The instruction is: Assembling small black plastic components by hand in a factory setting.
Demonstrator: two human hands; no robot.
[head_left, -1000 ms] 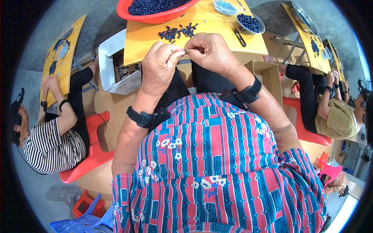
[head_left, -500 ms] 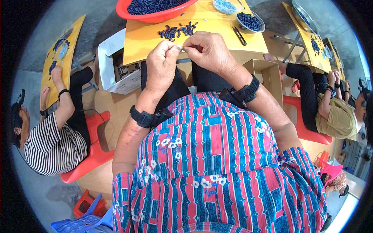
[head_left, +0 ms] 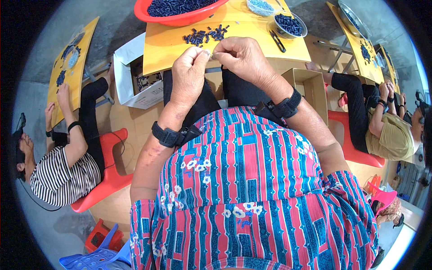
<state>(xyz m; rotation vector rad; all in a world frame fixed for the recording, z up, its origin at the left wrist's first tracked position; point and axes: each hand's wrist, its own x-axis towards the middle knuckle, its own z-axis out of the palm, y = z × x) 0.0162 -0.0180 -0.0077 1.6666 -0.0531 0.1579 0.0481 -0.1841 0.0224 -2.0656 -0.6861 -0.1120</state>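
Observation:
My left hand (head_left: 189, 72) and my right hand (head_left: 245, 58) meet fingertip to fingertip just over the near edge of the yellow table (head_left: 166, 60). Both are closed in a pinch, and whatever they hold is too small to name. Beyond my fingers lies a loose pile of small dark blue plastic pieces (head_left: 198, 37). A red basin (head_left: 180, 19) heaped with more such dark pieces stands behind the pile.
On the table's right are a bowl of dark pieces (head_left: 289, 24), a tub of light blue pieces (head_left: 261, 6) and a black cutter-like tool (head_left: 277, 42). Below stand a white carton (head_left: 128, 58) and a brown carton (head_left: 315, 87). Other people sit at tables on both sides.
My hands stay almost in place, the right fingertips shifting slightly against the left. The person on the left has leaned back, one hand shifting on their table.

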